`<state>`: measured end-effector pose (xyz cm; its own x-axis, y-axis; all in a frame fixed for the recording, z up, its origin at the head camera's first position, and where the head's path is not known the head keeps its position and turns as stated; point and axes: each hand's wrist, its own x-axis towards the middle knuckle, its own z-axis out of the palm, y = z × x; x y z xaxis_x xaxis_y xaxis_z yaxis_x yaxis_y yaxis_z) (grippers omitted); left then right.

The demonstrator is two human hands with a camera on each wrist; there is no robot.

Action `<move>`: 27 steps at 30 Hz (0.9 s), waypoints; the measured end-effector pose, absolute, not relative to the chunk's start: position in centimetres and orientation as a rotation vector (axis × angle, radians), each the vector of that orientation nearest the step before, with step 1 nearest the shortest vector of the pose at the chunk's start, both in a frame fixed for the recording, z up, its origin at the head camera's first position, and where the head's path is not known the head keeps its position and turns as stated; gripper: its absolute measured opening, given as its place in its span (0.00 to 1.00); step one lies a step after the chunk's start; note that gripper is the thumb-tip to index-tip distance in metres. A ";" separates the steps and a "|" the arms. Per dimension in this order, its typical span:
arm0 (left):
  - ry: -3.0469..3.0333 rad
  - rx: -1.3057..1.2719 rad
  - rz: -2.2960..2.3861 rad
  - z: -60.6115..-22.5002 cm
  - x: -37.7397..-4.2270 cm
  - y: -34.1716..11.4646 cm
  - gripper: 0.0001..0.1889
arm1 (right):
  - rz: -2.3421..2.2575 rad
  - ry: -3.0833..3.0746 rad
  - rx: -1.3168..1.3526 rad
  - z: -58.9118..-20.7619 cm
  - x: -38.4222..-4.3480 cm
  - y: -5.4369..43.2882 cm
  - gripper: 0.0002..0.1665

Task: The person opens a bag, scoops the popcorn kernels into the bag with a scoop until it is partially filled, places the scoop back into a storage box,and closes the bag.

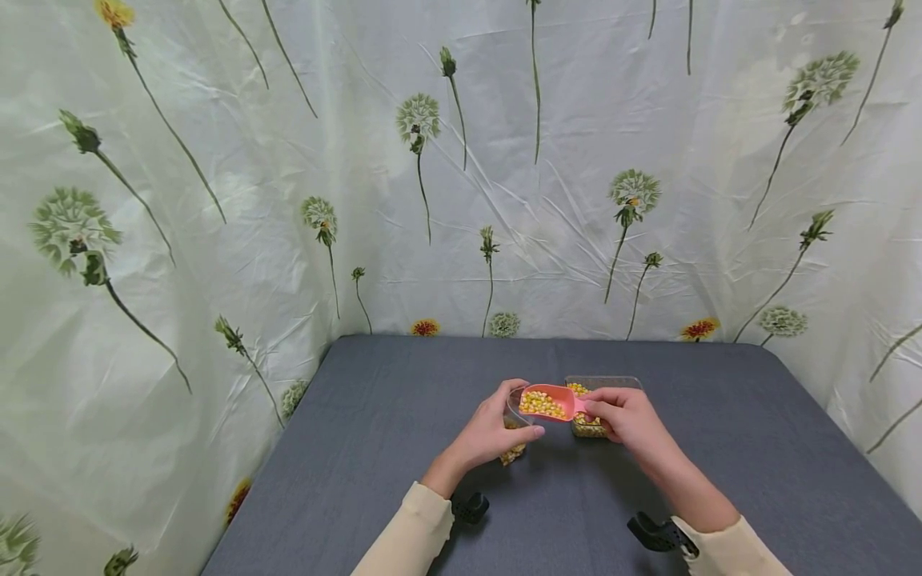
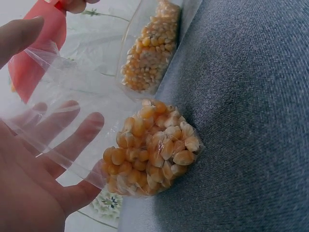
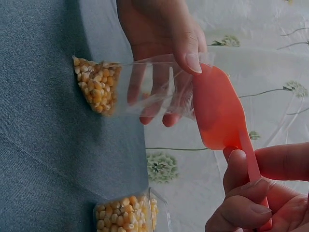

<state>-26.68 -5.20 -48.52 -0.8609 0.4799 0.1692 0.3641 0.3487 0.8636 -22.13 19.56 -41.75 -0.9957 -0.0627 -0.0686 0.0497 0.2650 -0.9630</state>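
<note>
A clear plastic bag with corn kernels in its bottom stands on the table. My left hand holds it near its mouth, thumb on the near side and fingers spread around the far side. In my right hand is the handle of a pink scoop, pinched between thumb and fingers. Corn kernels lie in the scoop, whose front end is over the bag's mouth. Behind the right hand stands a clear rectangular container of corn, partly hidden by that hand and the scoop.
The grey-blue cloth-covered table runs back to a pale curtain printed with dandelions. Corn in the container also shows at the bottom of the right wrist view. Dark wrist straps hang below the sleeves.
</note>
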 end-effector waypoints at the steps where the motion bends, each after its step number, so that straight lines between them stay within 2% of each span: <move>1: 2.482 0.787 1.547 -48.5 -26.7 -5.2 0.37 | -1.851 2.424 -0.015 -41.8 -22.2 19.5 0.15; 27: 2.445 0.835 1.596 -48.9 -26.8 -5.1 0.35 | -1.652 2.697 -0.172 -41.7 -22.1 17.5 0.09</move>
